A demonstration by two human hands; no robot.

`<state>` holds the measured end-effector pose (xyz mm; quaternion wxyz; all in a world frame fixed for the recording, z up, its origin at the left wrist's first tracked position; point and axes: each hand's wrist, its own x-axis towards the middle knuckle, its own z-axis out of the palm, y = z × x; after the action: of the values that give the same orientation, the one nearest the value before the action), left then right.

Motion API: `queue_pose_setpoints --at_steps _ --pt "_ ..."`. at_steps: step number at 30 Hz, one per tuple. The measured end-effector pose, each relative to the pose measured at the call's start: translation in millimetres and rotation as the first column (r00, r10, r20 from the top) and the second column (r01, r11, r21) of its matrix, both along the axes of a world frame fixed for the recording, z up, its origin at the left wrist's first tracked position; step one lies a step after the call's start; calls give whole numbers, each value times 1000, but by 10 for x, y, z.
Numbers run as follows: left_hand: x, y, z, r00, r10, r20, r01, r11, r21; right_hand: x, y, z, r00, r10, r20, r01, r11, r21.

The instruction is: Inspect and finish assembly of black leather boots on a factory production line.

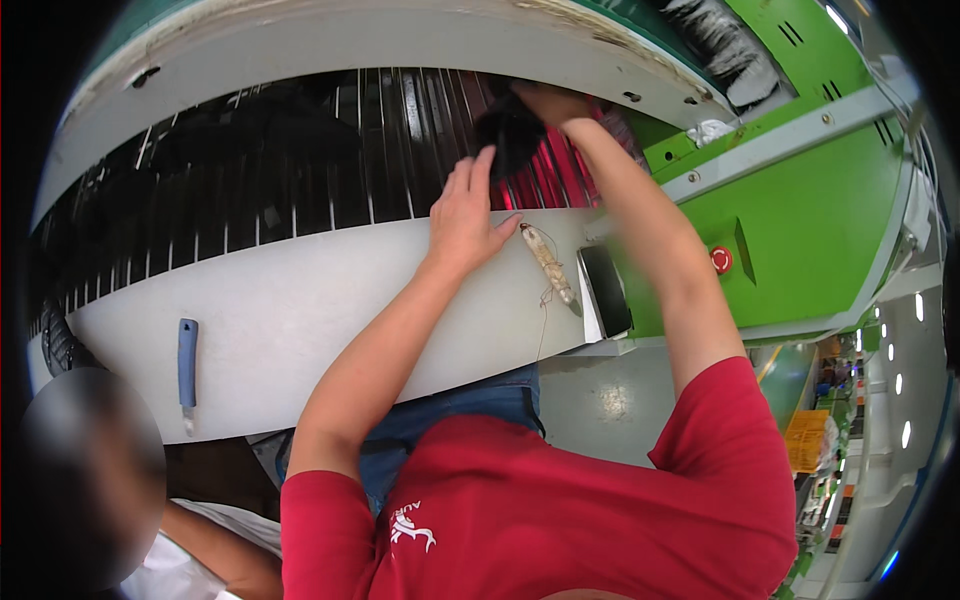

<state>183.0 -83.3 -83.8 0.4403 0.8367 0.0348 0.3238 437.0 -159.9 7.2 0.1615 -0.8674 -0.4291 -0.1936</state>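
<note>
Over the dark slatted conveyor [300, 190], we pinch a black fabric piece [512, 135] in our right hand [555, 103], fingers closed on it. Our left hand [465, 215] lies open, fingertips touching its lower edge. Nearby on the white ledge [300, 320]: a small thread-wrapped tool [548, 262], a blue-handled knife [187, 368] well apart.

A curved white work ledge [330, 300] ran beside a belt of black slats [300, 190], a blue-handled cutter [187, 372] lay near its left end, a pale thread-wrapped tool [549, 264] and a black phone [605, 290] lay at its right end.
</note>
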Motion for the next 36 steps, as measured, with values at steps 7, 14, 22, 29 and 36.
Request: queue_pose_setpoints --at_steps 7,14,22,29,36 --pt "-182 180 455 800 111 589 -168 985 43 -1143 39 199 887 1 -462 162 936 312" --pt "-1079 435 1521 670 -34 741 24 999 24 -2172 98 812 488 546 -681 130 726 675" --pt "-1649 488 1961 899 216 381 -66 927 -370 -2752 -329 1206 152 789 -595 -19 604 797" --pt "-1903 284 1839 934 153 324 -3 907 -421 -3190 -592 1052 621 576 -531 -29 694 719" --pt "-2247 164 2267 979 -123 159 103 986 131 -3312 -693 1157 226 692 -686 45 696 717"
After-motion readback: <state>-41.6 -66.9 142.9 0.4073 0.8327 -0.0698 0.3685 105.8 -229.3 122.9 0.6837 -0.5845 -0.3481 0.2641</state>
